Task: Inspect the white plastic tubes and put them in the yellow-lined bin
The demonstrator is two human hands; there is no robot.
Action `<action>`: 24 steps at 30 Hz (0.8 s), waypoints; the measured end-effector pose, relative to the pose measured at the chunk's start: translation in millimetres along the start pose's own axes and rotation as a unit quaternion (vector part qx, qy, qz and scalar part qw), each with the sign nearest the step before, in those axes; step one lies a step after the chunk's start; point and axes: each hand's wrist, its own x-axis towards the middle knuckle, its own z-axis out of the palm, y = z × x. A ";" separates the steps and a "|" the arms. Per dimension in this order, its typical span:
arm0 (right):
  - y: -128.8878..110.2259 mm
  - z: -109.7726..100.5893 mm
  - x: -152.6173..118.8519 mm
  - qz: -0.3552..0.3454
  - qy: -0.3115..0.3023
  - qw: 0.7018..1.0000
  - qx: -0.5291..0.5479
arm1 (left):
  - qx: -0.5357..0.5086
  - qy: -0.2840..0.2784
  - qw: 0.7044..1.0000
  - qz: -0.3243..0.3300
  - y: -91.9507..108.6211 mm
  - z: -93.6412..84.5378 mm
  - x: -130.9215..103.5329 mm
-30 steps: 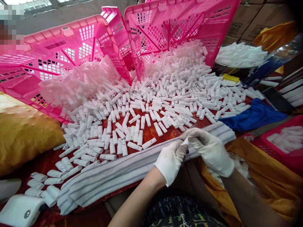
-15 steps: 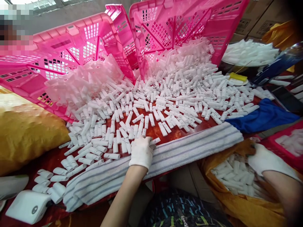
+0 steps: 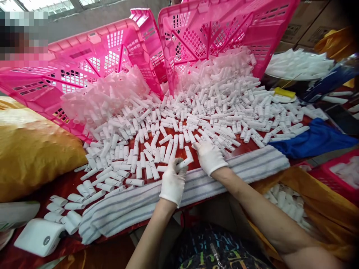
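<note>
My left hand (image 3: 173, 183), in a white glove with bare fingertips, is closed on a short white tube (image 3: 184, 163) just above the edge of a striped towel. Another white tube (image 3: 188, 152) stands at a slant beside the end of the held one. To the right, my right hand (image 3: 211, 157), gloved the same way, reaches over the towel to the near edge of the tubes. Its fingers are drawn together against the pile; what lies between them is hidden. Many loose white tubes (image 3: 140, 170), several with dark marks, spread over the red table (image 3: 241, 149).
Pink crates (image 3: 92, 48) lie tipped behind, tubes spilling from them. The striped towel (image 3: 123, 213) runs along the front edge. A yellow sack (image 3: 36, 157) and a white box-shaped device (image 3: 39, 237) are left; a blue cloth (image 3: 316, 140) and an orange bag (image 3: 316, 201) holding tubes are right.
My right hand has left the orange bag and come over to the tubes beside my left hand. The left hand, closed on a tube, has shifted slightly right in view.
</note>
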 end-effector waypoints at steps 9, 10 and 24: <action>8.0 -44.9 -35.8 0.045 0.066 0.850 0.520 | -0.237 -0.173 0.951 -0.094 14.6 10.6 -5.9; 6.5 -50.2 -36.3 0.033 0.047 0.857 0.513 | -0.237 -0.184 0.949 -0.098 16.5 10.6 -7.3; 10.2 -30.1 -57.2 0.102 0.072 0.790 0.600 | -0.120 -0.076 0.990 -0.014 30.5 38.0 -20.8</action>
